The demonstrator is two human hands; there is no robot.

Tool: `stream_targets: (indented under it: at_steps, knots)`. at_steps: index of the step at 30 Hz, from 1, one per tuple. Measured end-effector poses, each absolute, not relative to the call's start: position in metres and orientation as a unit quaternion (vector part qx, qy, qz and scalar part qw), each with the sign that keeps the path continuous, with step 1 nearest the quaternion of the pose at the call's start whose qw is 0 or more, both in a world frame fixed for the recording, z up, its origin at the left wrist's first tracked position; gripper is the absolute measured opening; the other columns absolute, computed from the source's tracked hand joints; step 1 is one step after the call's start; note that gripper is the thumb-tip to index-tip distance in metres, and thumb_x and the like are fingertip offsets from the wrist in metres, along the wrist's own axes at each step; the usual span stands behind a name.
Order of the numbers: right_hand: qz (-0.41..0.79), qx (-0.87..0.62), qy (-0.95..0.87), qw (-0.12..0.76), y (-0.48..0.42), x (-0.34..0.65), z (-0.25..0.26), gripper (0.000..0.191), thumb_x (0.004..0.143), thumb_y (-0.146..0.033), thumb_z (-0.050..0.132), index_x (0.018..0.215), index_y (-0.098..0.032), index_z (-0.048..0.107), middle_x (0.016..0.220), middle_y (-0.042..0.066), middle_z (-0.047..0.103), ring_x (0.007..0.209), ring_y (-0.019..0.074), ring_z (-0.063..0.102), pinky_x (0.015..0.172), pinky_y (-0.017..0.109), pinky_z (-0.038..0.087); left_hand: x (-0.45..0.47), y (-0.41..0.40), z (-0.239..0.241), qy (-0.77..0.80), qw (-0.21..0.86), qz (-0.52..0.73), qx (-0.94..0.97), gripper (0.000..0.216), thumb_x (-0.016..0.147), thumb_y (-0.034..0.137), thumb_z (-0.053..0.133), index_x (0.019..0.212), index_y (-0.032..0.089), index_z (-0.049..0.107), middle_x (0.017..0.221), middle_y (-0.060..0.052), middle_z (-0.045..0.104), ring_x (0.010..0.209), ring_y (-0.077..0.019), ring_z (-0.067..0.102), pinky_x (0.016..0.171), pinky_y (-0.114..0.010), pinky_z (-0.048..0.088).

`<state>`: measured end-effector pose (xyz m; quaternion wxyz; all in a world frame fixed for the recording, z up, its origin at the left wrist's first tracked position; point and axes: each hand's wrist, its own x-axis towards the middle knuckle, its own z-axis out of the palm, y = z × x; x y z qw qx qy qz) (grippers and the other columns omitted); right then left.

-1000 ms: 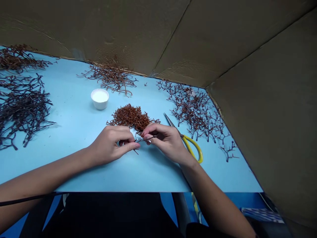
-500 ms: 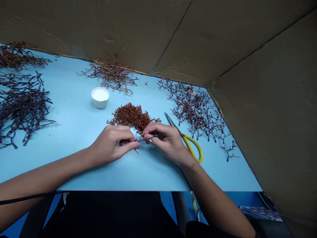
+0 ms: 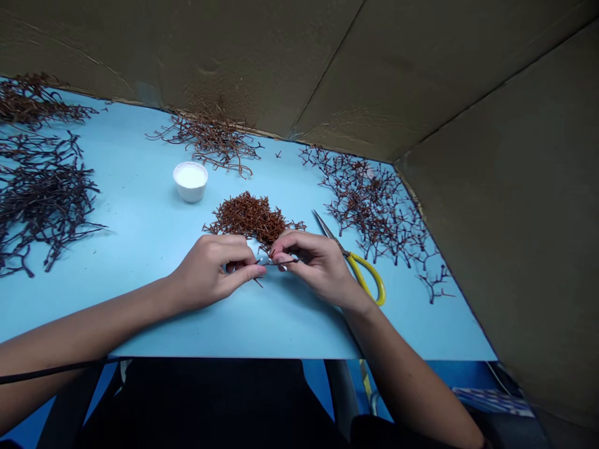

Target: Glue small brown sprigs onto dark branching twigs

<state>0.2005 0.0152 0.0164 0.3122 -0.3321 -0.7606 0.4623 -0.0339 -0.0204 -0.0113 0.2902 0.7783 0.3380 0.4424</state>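
My left hand [image 3: 213, 269] and my right hand [image 3: 314, 265] meet over the light blue table [image 3: 140, 224], just in front of a heap of short brown twig pieces [image 3: 248, 216]. Both hands are closed in a pinch on one thin dark twig [image 3: 276, 262] held between them. A small white scrap shows between the fingers of the left hand. The twig's lower tip pokes out below the left fingertips.
Yellow-handled scissors [image 3: 362, 271] lie right behind my right hand. A small white cup [image 3: 189, 181] stands at the back left. Branched twigs lie in piles at the left [image 3: 42, 193], back middle [image 3: 210, 140] and right [image 3: 374, 206]. Brown cardboard walls [image 3: 421, 75] enclose the table.
The hands have stayed in place on the twig, with only slight finger movement. The view has shifted a little.
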Motion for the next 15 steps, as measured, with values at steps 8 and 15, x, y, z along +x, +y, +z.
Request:
stream_targets:
  at_steps: [8,15]
  knots:
    - [0.459,-0.326,-0.765,0.314,0.0159,0.2015,0.0165,0.006,0.096,-0.019,0.074,0.09,-0.021,0.074,0.085,0.002,0.071,0.077,0.0163,0.061,0.073,0.031,0.048,-0.0335,-0.0205,-0.0118,0.337,0.286,0.451,0.776,0.023,0.098,0.02,0.075,0.076,0.017,0.069,0.069,0.002,0.06,0.058,-0.009,0.048,0.055,-0.025,0.035]
    - [0.455,-0.343,-0.762,0.309,0.0153,0.2005,0.0153,0.007,0.097,-0.023,0.074,0.091,-0.021,0.075,0.088,0.004,0.074,0.08,0.0172,0.066,0.074,0.031,0.051,-0.0337,-0.0194,-0.0111,0.338,0.277,0.45,0.779,0.024,0.099,0.021,0.074,0.076,0.017,0.069,0.068,0.002,0.06,0.058,-0.0093,0.048,0.056,-0.025,0.036]
